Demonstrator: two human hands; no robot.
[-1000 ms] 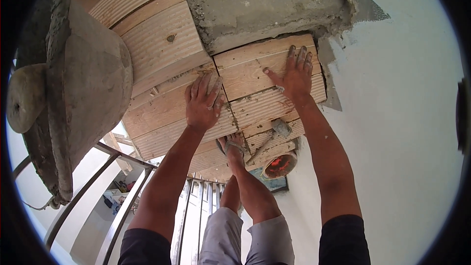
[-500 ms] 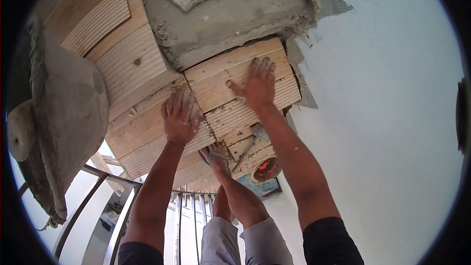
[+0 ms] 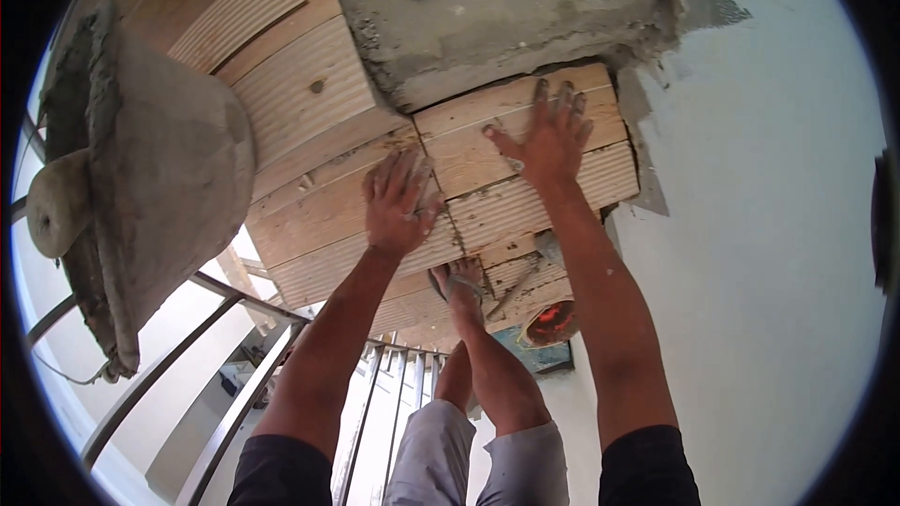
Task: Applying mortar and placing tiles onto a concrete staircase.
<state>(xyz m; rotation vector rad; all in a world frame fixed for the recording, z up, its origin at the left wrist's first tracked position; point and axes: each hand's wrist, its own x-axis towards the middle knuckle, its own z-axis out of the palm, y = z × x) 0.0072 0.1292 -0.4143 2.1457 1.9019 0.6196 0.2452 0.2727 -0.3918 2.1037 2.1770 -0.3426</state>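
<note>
My left hand lies with loosely spread fingers on wood-look stair tiles, near the joint with the neighbouring tile. My right hand rests spread on the upper tile beside the white wall, its fingertips toward the rough concrete step. Both hands are dusted with grey and hold nothing. A ridged tread strip runs below my right hand. Lower down, a grey-headed tool with a long handle lies by the wall, partly behind my right forearm.
A mortar-crusted tub fills the left side. A curved metal railing runs below it. My sandalled foot is on a lower step, near a round container with red inside. A white wall borders the right.
The whole view swung and then came back. Both hands stay on the tiles, with my right hand slightly shifted on its tile.
</note>
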